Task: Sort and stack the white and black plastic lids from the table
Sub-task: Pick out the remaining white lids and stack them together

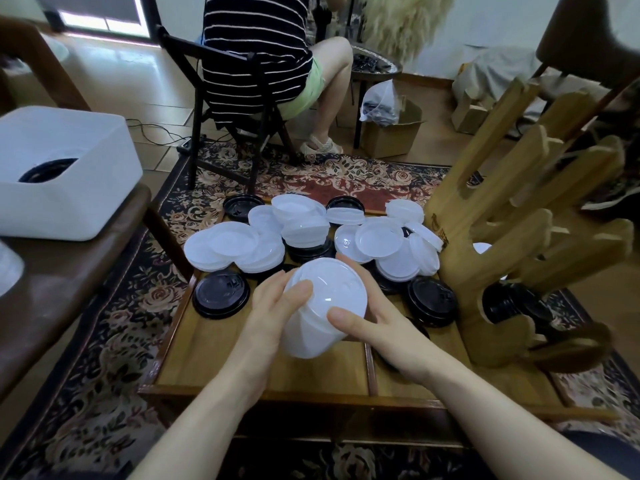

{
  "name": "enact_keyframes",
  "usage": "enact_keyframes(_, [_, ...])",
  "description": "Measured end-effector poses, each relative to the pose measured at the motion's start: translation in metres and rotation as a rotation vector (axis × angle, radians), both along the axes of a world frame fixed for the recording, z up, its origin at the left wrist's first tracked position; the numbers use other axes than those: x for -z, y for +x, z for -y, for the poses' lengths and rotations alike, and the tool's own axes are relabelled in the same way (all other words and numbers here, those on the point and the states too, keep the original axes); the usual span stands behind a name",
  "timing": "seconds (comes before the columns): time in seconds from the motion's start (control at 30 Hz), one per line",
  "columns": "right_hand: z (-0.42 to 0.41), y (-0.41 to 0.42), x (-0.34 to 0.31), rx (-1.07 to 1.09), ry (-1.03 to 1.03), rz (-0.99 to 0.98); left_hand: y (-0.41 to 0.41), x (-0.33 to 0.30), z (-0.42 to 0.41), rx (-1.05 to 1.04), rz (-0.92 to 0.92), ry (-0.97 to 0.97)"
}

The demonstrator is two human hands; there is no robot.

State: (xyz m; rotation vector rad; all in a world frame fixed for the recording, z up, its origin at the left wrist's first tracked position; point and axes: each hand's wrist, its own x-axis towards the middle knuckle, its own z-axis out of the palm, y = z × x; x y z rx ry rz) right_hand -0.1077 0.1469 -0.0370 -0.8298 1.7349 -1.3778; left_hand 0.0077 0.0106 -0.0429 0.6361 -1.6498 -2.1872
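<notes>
Two hands hold a stack of white lids (322, 306) above the middle of a low wooden tabletop (214, 362). The stack is tilted, its long axis running from lower left near the wearer up toward the far right, with the top lid's face turned up toward the camera. The left hand (273, 306) cups the stack's left side, thumb curled onto the top rim. The right hand (377, 317) wraps the right side, thumb lying across the near edge and fingers curled behind.

Loose white lids (239, 245) lie heaped across the far half of the tabletop, overlapping at mixed angles; too many overlap for an exact count. At least five black lids show: one (221, 293) flat at left, just beside the left hand, one (432, 301) at right, two at the far edge (242, 206), and some part-buried under the white heap.

A wooden rack (519, 216) stands at the tabletop's right end. A white bin (65, 188) sits on a bench at left. A seated person in a striped top (256, 53) faces away beyond the rug.
</notes>
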Motion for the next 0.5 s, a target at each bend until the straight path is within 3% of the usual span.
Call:
enact_keyframes(0.33, [0.0044, 0.0008, 0.0012, 0.051, -0.044, -0.042, 0.0018, 0.0010, 0.0019, 0.066, -0.014, 0.007])
enact_keyframes(0.5, [0.0014, 0.0014, 0.0002, 0.008, -0.040, -0.023, 0.0033, -0.0031, 0.0012, -0.062, -0.041, 0.007])
